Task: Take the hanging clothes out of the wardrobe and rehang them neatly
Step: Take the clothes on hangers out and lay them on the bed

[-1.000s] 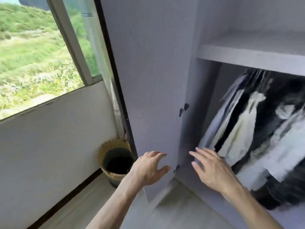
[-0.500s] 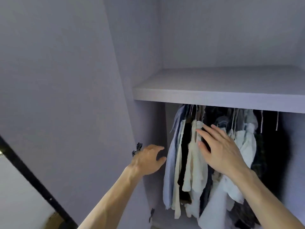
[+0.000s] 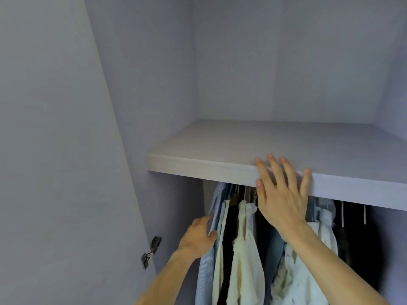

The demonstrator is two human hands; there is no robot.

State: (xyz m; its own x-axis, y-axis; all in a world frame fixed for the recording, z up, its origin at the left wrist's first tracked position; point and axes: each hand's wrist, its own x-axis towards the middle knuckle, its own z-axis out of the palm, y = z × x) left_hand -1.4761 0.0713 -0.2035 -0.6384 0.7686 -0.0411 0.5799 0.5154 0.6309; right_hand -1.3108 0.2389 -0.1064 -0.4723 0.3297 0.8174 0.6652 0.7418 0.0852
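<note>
View from the head camera into an open wardrobe (image 3: 286, 73) with pale grey-lilac panels. A shelf (image 3: 198, 166) crosses the cabinet; the compartment above it shows only bare walls. The clothes (image 3: 244, 249) hang directly beneath the shelf, packed close together in the lower compartment. From the left: a pale blue shirt (image 3: 207, 271) with fine stripes, a narrow cream garment (image 3: 221, 238), a black garment (image 3: 231, 227), a cream-white garment (image 3: 247, 256) gathered at its top, then darker blue fabric and a white, rumpled piece (image 3: 312, 271) lower right. The fabrics overlap and bunch, so their edges are hard to separate. Thin hanger hooks (image 3: 240, 190) show just under the shelf edge; farther right two pale vertical strips (image 3: 342, 214) hang against a dark interior, and what they belong to cannot be told.

The left hand (image 3: 198, 237) reaches to the left edge of the row, its thumb and fingers on either side of the striped shirt's edge; the fingertips are hidden behind the cloth, so whether they pinch it cannot be told. The right hand (image 3: 284, 201) is raised in front of the shelf's front edge, fingers (image 3: 275, 170) spread and apart, holding nothing; whether it touches the shelf cannot be told. The open door (image 3: 55, 150) fills the left of the view, with a metal hinge (image 3: 152, 252) at its inner edge.
</note>
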